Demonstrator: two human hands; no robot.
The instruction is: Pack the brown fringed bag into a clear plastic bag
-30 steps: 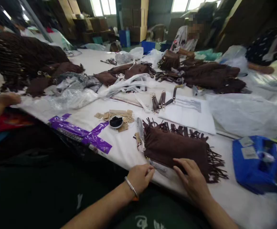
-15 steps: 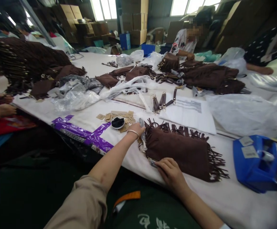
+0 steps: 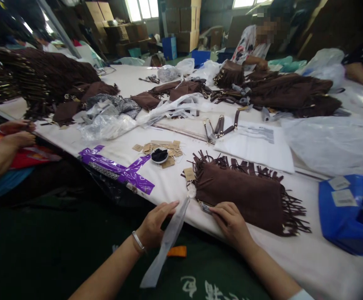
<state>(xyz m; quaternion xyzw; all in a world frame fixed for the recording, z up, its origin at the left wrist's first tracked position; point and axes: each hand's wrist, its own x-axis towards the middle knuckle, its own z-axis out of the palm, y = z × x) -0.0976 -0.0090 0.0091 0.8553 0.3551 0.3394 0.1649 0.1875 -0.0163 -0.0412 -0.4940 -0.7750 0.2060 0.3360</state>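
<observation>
Flanking 1 fringed bag (image 3: pixel 240 193), blue container (image 3: pixel 338 225), paper tag (image 3: pixel 189 174), translucent strip (image 3: pixel 171 235)

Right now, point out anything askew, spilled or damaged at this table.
Purple tape runs crookedly along the near edge of the table, like a makeshift patch; a translucent strip dangles past it by the left hand. No spill shows.

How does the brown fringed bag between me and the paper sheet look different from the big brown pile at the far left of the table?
The fringed bag lies flat by itself, while the brown pile is heaped high in many layers. The bag shows a broad, smooth panel; the pile shows mostly fringe and stacked edges with gold-coloured glints. Both are dark brown and fringed.
</observation>
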